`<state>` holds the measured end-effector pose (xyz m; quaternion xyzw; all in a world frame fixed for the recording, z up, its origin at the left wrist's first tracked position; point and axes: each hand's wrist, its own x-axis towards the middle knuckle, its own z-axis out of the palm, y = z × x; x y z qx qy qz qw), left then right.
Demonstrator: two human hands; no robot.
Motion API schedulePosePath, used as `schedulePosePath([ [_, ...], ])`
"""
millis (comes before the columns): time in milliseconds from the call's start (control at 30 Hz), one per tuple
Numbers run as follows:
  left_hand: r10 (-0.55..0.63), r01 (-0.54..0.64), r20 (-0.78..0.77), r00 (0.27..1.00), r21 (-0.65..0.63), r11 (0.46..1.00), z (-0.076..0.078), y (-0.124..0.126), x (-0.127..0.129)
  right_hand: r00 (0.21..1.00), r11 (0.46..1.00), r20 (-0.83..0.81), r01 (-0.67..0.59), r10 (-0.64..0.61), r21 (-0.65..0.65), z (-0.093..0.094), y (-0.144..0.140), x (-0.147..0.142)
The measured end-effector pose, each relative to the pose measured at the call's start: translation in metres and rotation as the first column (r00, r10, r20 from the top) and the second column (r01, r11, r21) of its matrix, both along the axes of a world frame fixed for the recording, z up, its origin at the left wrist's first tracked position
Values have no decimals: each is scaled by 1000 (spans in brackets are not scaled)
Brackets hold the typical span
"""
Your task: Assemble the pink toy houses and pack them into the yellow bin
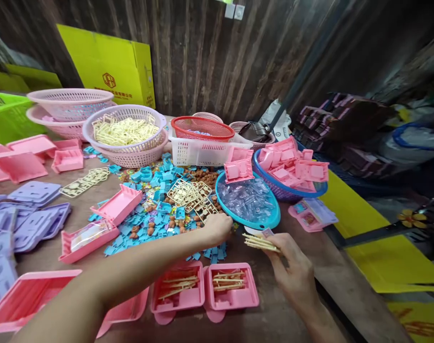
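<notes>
Cream frames (pixel 260 243) in right hand (pixel 292 271), left hand (pixel 217 227) on blue bits (pixel 156 224)

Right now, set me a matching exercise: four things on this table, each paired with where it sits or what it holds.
Things:
1. right hand
2. left hand
3. turquoise basket
4. white basket

States:
a. holds clear plastic pieces
b. grips a stack of cream frames
c. rests on the cream frames in the blue pile
d. filled with cream frames, at the back

Pairs: 1-b, 2-c, 3-a, 4-d
</notes>
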<state>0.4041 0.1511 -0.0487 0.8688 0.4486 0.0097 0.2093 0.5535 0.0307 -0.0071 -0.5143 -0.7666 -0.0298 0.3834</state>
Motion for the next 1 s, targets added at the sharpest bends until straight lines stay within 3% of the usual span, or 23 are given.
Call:
schedulePosePath([
  [100, 11, -11, 13, 1000, -33, 999, -21, 4, 21, 995, 994, 52, -84, 81, 70, -7, -4, 9],
  [200, 29, -26, 42, 999, -70, 997, -34, 5, 23, 992, 986, 56, -122, 116, 110, -15, -5, 14],
  [367, 196, -184, 102, 975, -118, 976, -30, 6, 20, 994, 988, -5, -109, 110, 113, -24, -4, 12],
  [467, 291, -265, 136, 947, -181, 947, -23, 5, 19, 991, 990, -72, -110, 116, 84, -25, -6, 9],
  [567, 317, -265, 189, 929, -257, 929, -12, 4, 8, 980, 996, -178, -84, 89, 35, -27, -9, 8],
  [700, 305, -177, 327, 895, -368, 913, 14, -7, -25, 922, 980, -376, 15, -92, -201, -29, -8, 3],
  [800, 383, -64, 535, 753, -521, 851, 36, -25, -59, 843, 907, -537, -196, -38, -372, -21, 2, -15],
  [900, 485, 27, 634, 602, -623, 782, 53, -46, -94, 784, 811, -607, -438, 132, -389, -5, 17, -45],
  [1000, 492, 38, 685, 537, -602, 798, 63, -65, -127, 789, 742, -545, -541, 284, -397, 13, 28, -78],
])
